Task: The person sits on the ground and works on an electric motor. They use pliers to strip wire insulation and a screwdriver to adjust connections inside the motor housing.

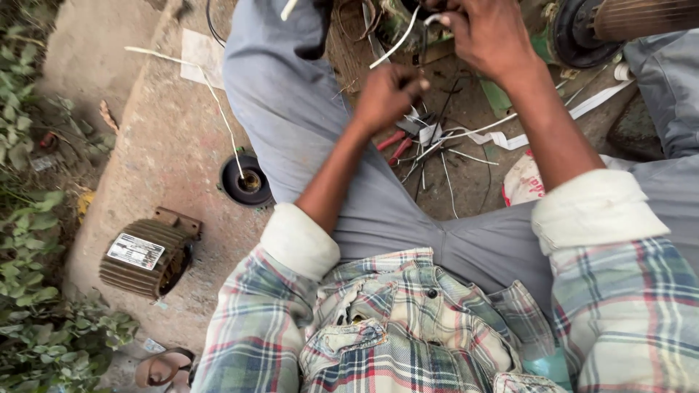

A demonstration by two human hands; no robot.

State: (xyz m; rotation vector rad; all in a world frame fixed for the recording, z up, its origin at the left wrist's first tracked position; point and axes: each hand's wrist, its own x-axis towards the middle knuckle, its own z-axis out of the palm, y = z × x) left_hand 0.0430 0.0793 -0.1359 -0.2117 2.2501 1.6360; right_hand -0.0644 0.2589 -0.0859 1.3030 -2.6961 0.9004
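Far left, 9 o'clock: leafy green weeds [29,240] along the edge of the concrete slab [160,138].
Lower left, 8 o'clock: a rusty ribbed cylindrical motor housing [144,257] lying on its side on the slab, hollow end facing right. Can't tell if anything's inside, too dark.
Left of centre, 10 o'clock: a round black end cap [246,182] flat on the concrete, with a thin white wire [218,109] trailing across it.
Left hand [388,94]: clenched into a fist just above centre, pinching what looks like the lower end of a white wire lead [397,40]. The exact grip is hidden by the knuckles.
Centre, under the fist: red-handled pliers [393,144] on the ground in a tangle of loose white and dark wire offcuts [444,145].
Right hand [486,35]: at 12 o'clock, fingers closed around the upper end of that same lead, up by a partly cropped motor winding.
Upper right, 1 o'clock: a dark round motor part [579,29], cut off by the frame.
Risk: I'd guess the lead could snap or slip loose if the hands pull apart too hard. The offcuts could also snag a sleeve.
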